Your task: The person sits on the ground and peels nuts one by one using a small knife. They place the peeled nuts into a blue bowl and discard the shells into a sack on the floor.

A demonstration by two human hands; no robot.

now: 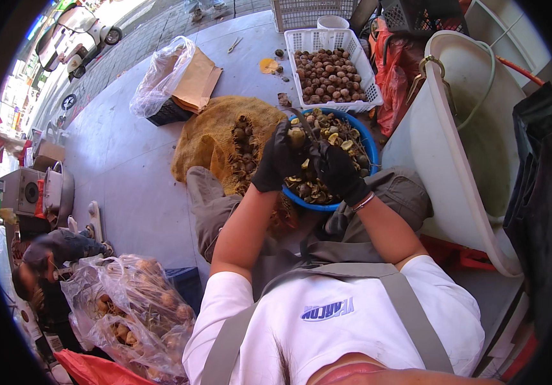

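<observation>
Both hands wear black gloves above a blue plastic basin (373, 144) of cut green husks and walnuts. My left hand (283, 156) is closed around a walnut in its husk (296, 137). Gripped in my right hand (336, 168) is a knife (303, 123), its dark blade against the walnut. Left of the basin lies an orange mesh sack (204, 130), with dark unhusked walnuts (245, 149) showing in its opening. Beyond the basin, a white plastic crate (374, 96) holds many brown walnuts (329, 77).
A big white tub (430, 125) stands on its side at the right, near a red plastic bag (394, 72). Paper bags (199, 79) rest on a dark crate (167, 114). At lower left are a clear bag of round produce (136, 308) and another person (59, 252).
</observation>
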